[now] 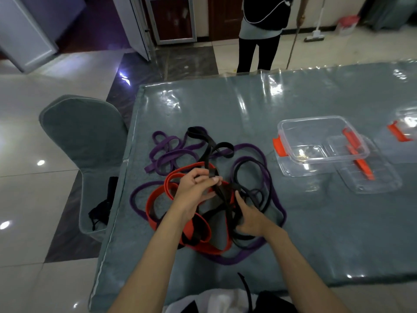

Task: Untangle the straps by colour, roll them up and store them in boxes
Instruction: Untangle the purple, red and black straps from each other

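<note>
A tangle of straps lies on the table (316, 233) in front of me. A wide black strap (204, 137) runs from the far side of the heap toward me. My left hand (196, 188) pinches this black strap above a red strap (155, 199). My right hand (249, 219) holds black strap loops lower in the tangle. Purple straps (168, 151) loop at the far left and ring the heap. A clear plastic box (316, 136) with orange clips stands open to the right.
A clear lid (372, 177) with an orange clip lies beside the box. Another clear box (406, 129) is at the right edge. A covered chair (83, 141) stands left of the table. A person (264, 30) stands beyond the far edge.
</note>
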`<action>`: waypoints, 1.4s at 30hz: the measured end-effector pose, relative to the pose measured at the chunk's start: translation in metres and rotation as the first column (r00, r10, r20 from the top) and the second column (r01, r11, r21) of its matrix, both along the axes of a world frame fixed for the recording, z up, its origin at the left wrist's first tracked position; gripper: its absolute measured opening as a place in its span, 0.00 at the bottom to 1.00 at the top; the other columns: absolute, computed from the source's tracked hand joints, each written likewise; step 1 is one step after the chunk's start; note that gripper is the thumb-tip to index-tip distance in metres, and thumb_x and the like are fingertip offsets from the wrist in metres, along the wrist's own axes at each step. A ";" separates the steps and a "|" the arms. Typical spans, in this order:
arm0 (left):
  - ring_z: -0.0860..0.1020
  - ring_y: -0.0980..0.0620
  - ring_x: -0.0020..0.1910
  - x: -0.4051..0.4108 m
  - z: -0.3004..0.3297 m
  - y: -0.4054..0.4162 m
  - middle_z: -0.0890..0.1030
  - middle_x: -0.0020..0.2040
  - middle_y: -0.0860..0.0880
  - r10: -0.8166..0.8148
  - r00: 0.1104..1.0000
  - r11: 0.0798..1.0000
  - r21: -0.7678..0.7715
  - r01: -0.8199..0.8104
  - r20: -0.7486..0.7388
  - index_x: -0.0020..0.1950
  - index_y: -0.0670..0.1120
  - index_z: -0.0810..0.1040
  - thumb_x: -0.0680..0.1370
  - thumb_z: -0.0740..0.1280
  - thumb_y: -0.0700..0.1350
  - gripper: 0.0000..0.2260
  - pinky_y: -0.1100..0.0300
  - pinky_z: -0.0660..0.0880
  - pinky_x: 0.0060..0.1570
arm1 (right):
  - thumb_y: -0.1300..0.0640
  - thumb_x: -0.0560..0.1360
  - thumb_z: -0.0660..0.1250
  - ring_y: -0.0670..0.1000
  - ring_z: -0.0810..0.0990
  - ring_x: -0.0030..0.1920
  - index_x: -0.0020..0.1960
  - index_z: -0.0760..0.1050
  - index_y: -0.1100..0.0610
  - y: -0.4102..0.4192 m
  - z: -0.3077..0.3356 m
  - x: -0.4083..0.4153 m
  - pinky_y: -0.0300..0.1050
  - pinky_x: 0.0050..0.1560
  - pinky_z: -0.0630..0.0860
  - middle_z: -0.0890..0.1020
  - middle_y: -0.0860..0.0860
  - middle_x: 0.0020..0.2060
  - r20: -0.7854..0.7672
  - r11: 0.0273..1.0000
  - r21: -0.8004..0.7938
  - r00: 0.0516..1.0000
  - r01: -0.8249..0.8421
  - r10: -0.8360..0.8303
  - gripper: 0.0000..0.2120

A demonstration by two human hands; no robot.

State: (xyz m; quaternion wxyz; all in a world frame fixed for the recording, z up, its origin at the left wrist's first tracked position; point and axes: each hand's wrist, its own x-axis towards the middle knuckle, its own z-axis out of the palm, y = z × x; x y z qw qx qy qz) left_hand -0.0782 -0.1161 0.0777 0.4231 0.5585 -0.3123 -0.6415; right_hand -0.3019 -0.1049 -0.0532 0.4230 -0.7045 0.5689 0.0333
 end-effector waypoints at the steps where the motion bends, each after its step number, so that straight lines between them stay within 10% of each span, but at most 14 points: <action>1: 0.87 0.48 0.57 -0.004 0.003 0.000 0.89 0.53 0.42 -0.013 1.000 1.000 -0.024 0.013 0.004 0.68 0.37 0.74 0.81 0.74 0.37 0.18 0.48 0.84 0.59 | 0.54 0.73 0.73 0.62 0.76 0.70 0.86 0.37 0.49 0.004 0.000 -0.002 0.54 0.73 0.72 0.79 0.58 0.69 -0.003 0.999 -0.046 1.000 -0.012 0.012 0.56; 8: 0.87 0.46 0.54 -0.001 0.025 0.004 0.88 0.54 0.39 0.088 0.993 0.989 -0.112 -0.096 -0.076 0.62 0.41 0.74 0.82 0.71 0.34 0.11 0.42 0.82 0.61 | 0.42 0.65 0.76 0.46 0.69 0.69 0.86 0.44 0.43 0.021 0.011 -0.012 0.58 0.74 0.66 0.68 0.46 0.77 0.121 0.999 0.024 0.992 -0.040 0.037 0.59; 13: 0.87 0.47 0.54 0.019 0.029 0.008 0.88 0.53 0.41 0.122 0.985 0.982 -0.131 -0.138 -0.122 0.66 0.40 0.73 0.82 0.70 0.36 0.13 0.44 0.84 0.57 | 0.58 0.77 0.77 0.57 0.85 0.61 0.70 0.75 0.55 0.020 0.016 -0.009 0.53 0.59 0.80 0.86 0.51 0.58 0.110 0.893 -0.324 0.950 0.312 -0.292 0.24; 20: 0.87 0.48 0.49 0.022 0.022 -0.003 0.88 0.50 0.42 0.227 0.974 0.963 -0.149 -0.226 -0.010 0.73 0.48 0.62 0.84 0.67 0.34 0.23 0.53 0.84 0.51 | 0.61 0.81 0.72 0.54 0.86 0.56 0.65 0.77 0.52 -0.007 0.077 -0.025 0.49 0.56 0.81 0.86 0.47 0.52 0.469 0.655 -0.375 0.743 0.656 -0.477 0.14; 25: 0.84 0.44 0.62 0.007 0.017 -0.005 0.87 0.58 0.44 0.016 0.972 0.963 -0.265 0.048 0.234 0.69 0.58 0.74 0.84 0.65 0.33 0.21 0.53 0.82 0.62 | 0.65 0.81 0.70 0.45 0.86 0.54 0.57 0.78 0.33 -0.027 0.141 -0.009 0.44 0.57 0.83 0.86 0.36 0.50 0.683 0.637 -0.273 0.612 0.721 -0.400 0.24; 30: 0.81 0.62 0.64 -0.018 0.011 -0.013 0.79 0.72 0.51 -0.363 0.893 0.867 -0.255 0.429 0.268 0.80 0.58 0.68 0.80 0.65 0.30 0.33 0.64 0.78 0.62 | 0.66 0.82 0.70 0.54 0.87 0.58 0.66 0.78 0.50 -0.051 0.166 0.009 0.62 0.58 0.85 0.88 0.47 0.56 0.799 0.704 -0.071 0.463 0.707 -0.384 0.17; 34: 0.75 0.71 0.66 -0.027 -0.005 -0.025 0.74 0.72 0.69 -0.543 0.773 0.720 -0.290 0.630 0.329 0.74 0.73 0.61 0.72 0.80 0.40 0.44 0.71 0.75 0.63 | 0.63 0.81 0.72 0.59 0.89 0.54 0.67 0.78 0.55 -0.068 0.175 0.021 0.56 0.44 0.87 0.89 0.53 0.55 0.845 0.703 0.099 0.313 0.705 -0.434 0.15; 42: 0.84 0.42 0.47 -0.042 -0.034 -0.066 0.84 0.45 0.42 -0.031 0.930 0.941 -0.302 0.151 0.367 0.52 0.40 0.79 0.79 0.74 0.35 0.05 0.42 0.81 0.56 | 0.68 0.80 0.71 0.63 0.88 0.55 0.70 0.73 0.60 -0.126 0.184 0.039 0.60 0.46 0.87 0.87 0.58 0.55 0.852 0.622 0.333 0.055 0.708 -0.520 0.20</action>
